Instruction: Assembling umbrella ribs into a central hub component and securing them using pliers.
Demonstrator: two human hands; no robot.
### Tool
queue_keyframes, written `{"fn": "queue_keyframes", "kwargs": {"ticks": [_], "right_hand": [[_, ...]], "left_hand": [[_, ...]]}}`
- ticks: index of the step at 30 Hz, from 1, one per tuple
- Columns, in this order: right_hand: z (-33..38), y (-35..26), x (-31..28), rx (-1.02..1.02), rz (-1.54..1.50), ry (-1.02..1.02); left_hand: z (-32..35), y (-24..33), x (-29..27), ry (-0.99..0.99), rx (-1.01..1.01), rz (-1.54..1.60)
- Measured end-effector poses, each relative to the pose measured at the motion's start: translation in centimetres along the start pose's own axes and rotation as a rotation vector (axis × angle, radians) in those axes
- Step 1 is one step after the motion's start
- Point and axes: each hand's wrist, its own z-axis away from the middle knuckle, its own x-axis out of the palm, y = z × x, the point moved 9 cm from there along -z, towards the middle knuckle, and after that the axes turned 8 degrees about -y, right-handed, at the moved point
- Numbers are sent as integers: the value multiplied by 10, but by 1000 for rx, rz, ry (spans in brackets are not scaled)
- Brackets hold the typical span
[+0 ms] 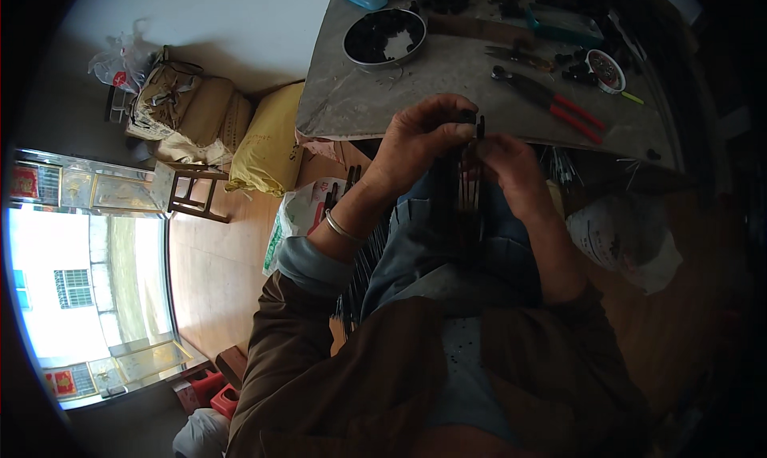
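Observation:
Close to the table's near edge, my left hand [427, 134] pinches a small black part [480, 127] between thumb and fingers. My right hand [509, 164] is closed right beside it, its fingertips bent in toward the same part; what they grip is hidden. Below the fingers, several thin metallic rods [468, 188] hang down over my lap. On the table ahead lies a pair of pliers with red handles [551, 105]. A round metal bowl [347, 49] of small black pieces stands farther left.
On the grey table [343, 99] are a small white cup [591, 57], a second tool [519, 57], a teal box [563, 25] and loose black pieces. Left of it stand a yellow sack [268, 142] and a wooden stool [196, 190]. A white plastic bag [619, 238] is at the right.

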Motion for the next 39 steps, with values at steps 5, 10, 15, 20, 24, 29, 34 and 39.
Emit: {"fn": "queue_keyframes", "kwargs": {"ticks": [5, 10, 15, 20, 24, 29, 34, 39], "right_hand": [[2, -10, -1, -134, 94, 14], [15, -36, 5, -341, 420, 113], [7, -27, -3, -160, 265, 21], [2, -22, -8, -40, 209, -106], [3, -22, -8, -17, 240, -144], [4, -21, -10, 3, 240, -135], [6, -17, -13, 24, 174, -146], [11, -17, -4, 67, 131, -291]], "left_hand": [[2, -2, -1, -8, -48, 26], [1, -5, 1, 73, -13, -10], [8, -8, 3, 104, 3, 5], [4, -4, 9, 78, 29, -20], [3, -8, 9, 71, 10, -10], [4, -10, 13, 52, 4, 21], [6, -6, 24, -16, -2, 1], [9, -7, 39, -200, -71, 74]]}}
